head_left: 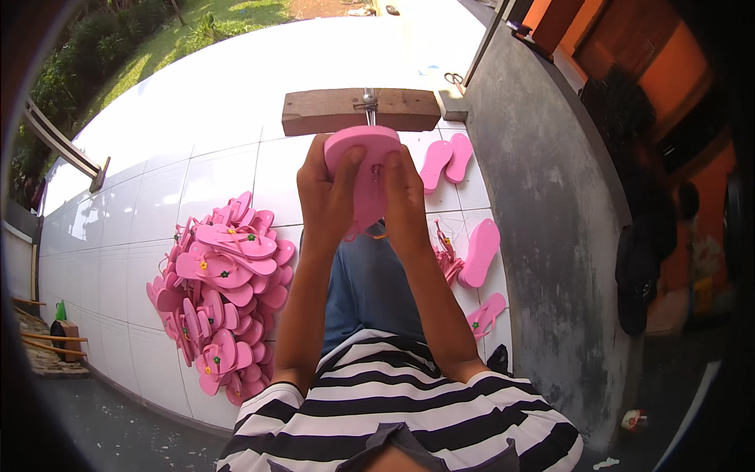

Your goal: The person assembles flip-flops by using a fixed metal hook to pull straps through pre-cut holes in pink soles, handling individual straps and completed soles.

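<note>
On white tiles (118, 275), a heap (216, 271) of pink sandals lies at left; near a wooden block (326, 112), a sandal (371, 193) is held between left hand (324, 189) and right hand (404, 193), fingers of both clamped on its sides.

Wooden block (323, 111) bars the way straight ahead, grey wall (550, 244) shuts off the right, sandal heap (228, 287) crowds the left; beyond that heap, white tiles (118, 275) offer a wide lane!

Short-sleeved shirt (370, 401), broad black and white stripes, well below the fingers (351, 161). Collar (391, 435) dark grey, open. Blue trousers (370, 291) between shirt and fingers. Forearms (303, 315) bare.
</note>
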`<state>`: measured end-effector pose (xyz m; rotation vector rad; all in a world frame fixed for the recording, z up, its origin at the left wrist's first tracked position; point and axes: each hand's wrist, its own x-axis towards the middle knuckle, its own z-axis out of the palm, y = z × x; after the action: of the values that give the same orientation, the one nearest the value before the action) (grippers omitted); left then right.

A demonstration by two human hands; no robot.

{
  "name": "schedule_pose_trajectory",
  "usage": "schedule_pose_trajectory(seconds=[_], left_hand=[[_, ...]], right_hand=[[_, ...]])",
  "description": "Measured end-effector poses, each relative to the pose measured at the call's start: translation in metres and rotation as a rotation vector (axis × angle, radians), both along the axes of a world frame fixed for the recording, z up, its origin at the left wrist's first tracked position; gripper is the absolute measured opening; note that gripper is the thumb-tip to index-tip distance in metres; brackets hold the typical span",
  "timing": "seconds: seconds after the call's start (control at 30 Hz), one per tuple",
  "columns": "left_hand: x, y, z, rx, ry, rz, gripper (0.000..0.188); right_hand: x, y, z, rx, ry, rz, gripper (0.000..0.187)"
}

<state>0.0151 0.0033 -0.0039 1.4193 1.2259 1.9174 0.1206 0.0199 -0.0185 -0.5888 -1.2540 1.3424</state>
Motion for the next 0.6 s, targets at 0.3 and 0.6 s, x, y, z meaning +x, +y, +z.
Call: schedule_pose_trajectory(seconds=[0.3,0.6], left_hand=[[0.009,-0.015,-0.002,0.034,-0.199,0.049,0.018],[0.006,-0.014,-0.008,-0.08,-0.022,0.117,0.038]], right_hand=[[0.004,-0.015,-0.007,0.021,-0.105,-0.108,0.03],[0.008,-0.006,-0.011,-0.028,-0.099,-0.078,0.031]])
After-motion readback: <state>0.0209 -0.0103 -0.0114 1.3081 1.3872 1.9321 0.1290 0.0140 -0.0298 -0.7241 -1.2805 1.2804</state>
